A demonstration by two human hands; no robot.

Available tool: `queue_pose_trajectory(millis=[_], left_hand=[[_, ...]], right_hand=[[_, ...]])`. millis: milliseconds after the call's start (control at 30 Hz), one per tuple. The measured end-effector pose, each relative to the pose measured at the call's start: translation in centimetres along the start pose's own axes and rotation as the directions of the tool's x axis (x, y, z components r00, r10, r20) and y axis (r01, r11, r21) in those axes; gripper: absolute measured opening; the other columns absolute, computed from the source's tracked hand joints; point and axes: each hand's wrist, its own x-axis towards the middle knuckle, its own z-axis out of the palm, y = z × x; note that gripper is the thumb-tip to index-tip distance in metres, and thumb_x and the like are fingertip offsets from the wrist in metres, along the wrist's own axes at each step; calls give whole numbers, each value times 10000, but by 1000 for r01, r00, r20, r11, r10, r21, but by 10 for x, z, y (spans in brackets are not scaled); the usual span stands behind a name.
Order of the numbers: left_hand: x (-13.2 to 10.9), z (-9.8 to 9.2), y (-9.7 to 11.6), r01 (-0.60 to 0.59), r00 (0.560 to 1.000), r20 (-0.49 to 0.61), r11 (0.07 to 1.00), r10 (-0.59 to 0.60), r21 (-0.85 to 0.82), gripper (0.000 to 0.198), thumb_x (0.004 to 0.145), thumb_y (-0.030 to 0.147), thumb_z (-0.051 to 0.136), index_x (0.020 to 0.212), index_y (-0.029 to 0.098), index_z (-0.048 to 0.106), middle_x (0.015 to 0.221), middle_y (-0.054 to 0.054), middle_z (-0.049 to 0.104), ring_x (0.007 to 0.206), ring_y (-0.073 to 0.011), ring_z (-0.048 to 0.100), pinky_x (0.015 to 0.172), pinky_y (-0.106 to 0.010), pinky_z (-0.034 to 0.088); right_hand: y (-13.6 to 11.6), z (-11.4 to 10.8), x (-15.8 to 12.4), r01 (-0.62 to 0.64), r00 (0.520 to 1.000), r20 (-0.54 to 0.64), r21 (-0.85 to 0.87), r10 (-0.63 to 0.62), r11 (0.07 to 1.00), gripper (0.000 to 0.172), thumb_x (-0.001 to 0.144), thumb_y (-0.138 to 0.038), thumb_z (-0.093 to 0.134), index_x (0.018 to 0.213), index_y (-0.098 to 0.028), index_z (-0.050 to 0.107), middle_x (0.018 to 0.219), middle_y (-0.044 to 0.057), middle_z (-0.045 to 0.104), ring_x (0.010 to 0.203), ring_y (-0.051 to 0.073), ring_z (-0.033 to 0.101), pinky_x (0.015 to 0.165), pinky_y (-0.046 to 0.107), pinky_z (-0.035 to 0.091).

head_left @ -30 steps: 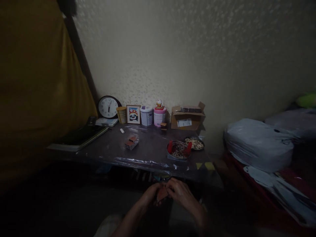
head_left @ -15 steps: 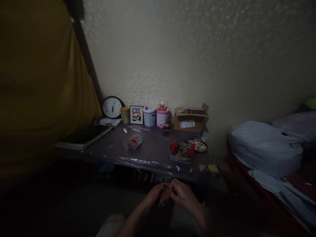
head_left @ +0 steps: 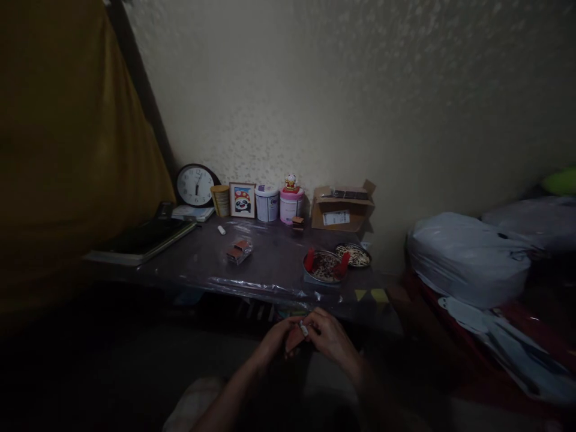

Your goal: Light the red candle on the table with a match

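Low in the view, my left hand and my right hand meet in front of the table's near edge. Both hold a small reddish-brown piece, possibly card or wood, which is partly hidden by my fingers. A tiny pale, shiny bit shows at my right fingertips. On the plastic-covered table lie a clear bag of small brown-and-red boxes, a round plate with dark contents and red pieces, and a dark dish of thin sticks.
Against the wall stand a round clock, a framed panda picture, tins, and an open cardboard box. A dark book lies at the table's left. A yellow cloth hangs left; a grey bag sits right.
My hands have risen slightly in the view, and the tiny pale bit now shows at my right fingertips. The whole scene has shifted a little left and up with my head.
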Motion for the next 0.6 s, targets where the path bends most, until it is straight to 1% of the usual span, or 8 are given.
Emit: queue_pose_trajectory(millis=[100,167,333,400,467,567,600], left_hand=[[1,0,-3,-2,1000,-6,1000,2,-17,418,660,287,436,1020,161,607,707,-20,664,441,-88,503,414,-199,320],[1,1,-4,-1,1000,-7,1000,1,-23,409,675,294,431,1021,170,611,696,-13,665,432,-86,496,413,-199,313],[-2,3,0,1,1000,-11,999,-1,-33,385,669,252,437,983,141,631,485,20,576,359,-96,454,383,-206,287],[-4,5,3,-5,1000,-9,998,4,-55,391,667,236,425,987,139,628,506,19,581,364,-90,451,385,-203,292],[-7,6,5,-16,1000,-5,996,16,-84,391,673,232,422,996,143,625,576,9,610,383,-78,449,392,-196,301],[-10,7,7,-30,1000,-5,991,29,-128,374,686,235,429,990,148,628,628,3,624,411,-73,455,396,-186,304],[-11,7,8,-35,999,-4,989,35,-143,374,692,241,429,997,151,625,632,3,625,408,-71,450,395,-185,301]], right_hand=[[-2,1,0,17,1000,-24,36,-16,999,145,809,-150,490,722,-196,597,788,-4,549,723,118,548,648,202,394],[-4,2,1,23,999,-31,81,-20,996,146,812,-164,494,729,-196,610,785,-1,552,721,119,551,644,202,402],[-8,4,2,-35,999,-16,280,41,959,130,784,-172,517,790,-197,644,802,8,601,753,134,587,685,218,441],[-8,4,3,-62,998,-10,334,69,941,118,776,-183,524,767,-190,642,803,12,620,765,142,602,702,226,450],[-8,4,3,-72,996,-19,367,85,928,117,772,-196,528,755,-186,643,810,16,629,768,146,610,702,230,455],[-9,3,5,-52,996,-49,400,78,915,136,779,-227,535,759,-187,663,829,23,639,784,156,610,714,248,457],[-10,3,5,-52,994,-66,425,88,904,142,780,-251,544,754,-184,666,806,24,640,765,158,608,704,254,460]])
